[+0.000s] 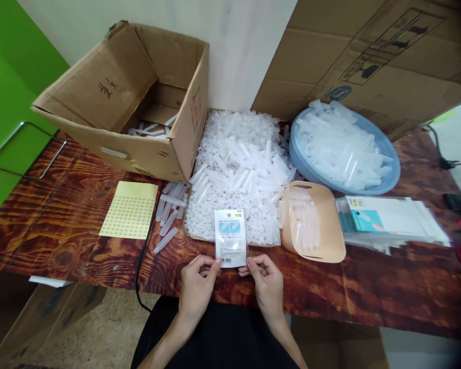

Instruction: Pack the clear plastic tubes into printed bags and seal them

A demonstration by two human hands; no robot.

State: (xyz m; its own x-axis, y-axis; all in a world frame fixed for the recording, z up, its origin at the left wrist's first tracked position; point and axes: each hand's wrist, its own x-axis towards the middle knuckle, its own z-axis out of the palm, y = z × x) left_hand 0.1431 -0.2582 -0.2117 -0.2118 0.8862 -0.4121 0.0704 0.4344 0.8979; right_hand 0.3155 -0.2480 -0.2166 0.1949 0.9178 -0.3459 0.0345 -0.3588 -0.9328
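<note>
A small clear packet with a white and blue printed card point(230, 237) stands upright over the near edge of the wooden table point(369, 287). My left hand point(196, 287) pinches its lower left corner. My right hand point(267, 284) pinches its lower right corner. Both hands are closed on the packet. Just behind it lies a big heap of clear plastic tubes point(238, 169).
An open cardboard box point(138, 102) sits at the back left, a yellow sticker sheet point(130, 209) in front of it. A tan scoop tray point(315, 225), a blue basin of tubes point(346, 148) and a stack of packets point(388, 220) lie to the right. A black cable point(142, 266) hangs off the edge.
</note>
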